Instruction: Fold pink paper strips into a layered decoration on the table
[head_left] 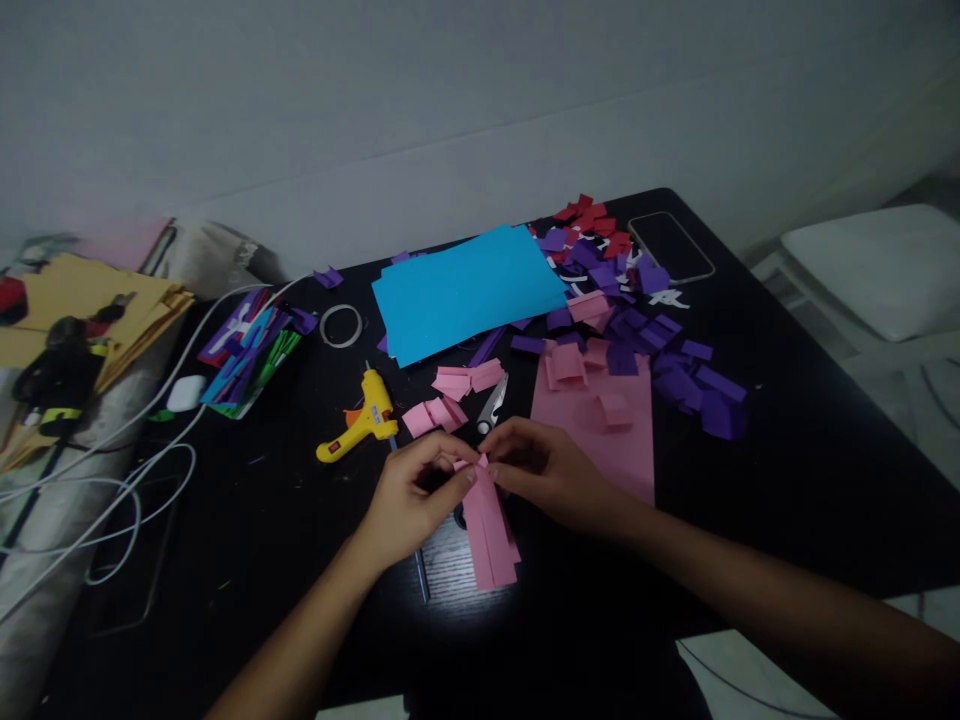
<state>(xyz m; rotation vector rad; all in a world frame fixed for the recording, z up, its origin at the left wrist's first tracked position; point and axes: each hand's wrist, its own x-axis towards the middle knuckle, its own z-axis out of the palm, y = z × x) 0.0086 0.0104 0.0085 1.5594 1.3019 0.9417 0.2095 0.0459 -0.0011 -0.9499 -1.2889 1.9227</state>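
Between my two hands is a folded pink paper strip (491,535), its long end hanging toward me over the dark table. My left hand (420,490) pinches the strip's top left corner between thumb and fingers. On the other side my right hand (551,472) pinches the top right edge, fingertips close to the left ones. Just beyond the fingers lie scissors (493,405), their handles partly hidden. A yellow glue gun (364,420) rests left of my left hand. Small folded pink paper pieces (435,415) lie behind it, and a pink sheet (634,460) is partly under my right hand.
Blue sheets (472,290) lie at the back of the black table (255,520). Purple paper pieces (667,370) and red ones (600,220) are heaped right, near a phone (671,247). A tape roll (341,326), coloured paper scraps (255,350) and white cables (135,500) are left.
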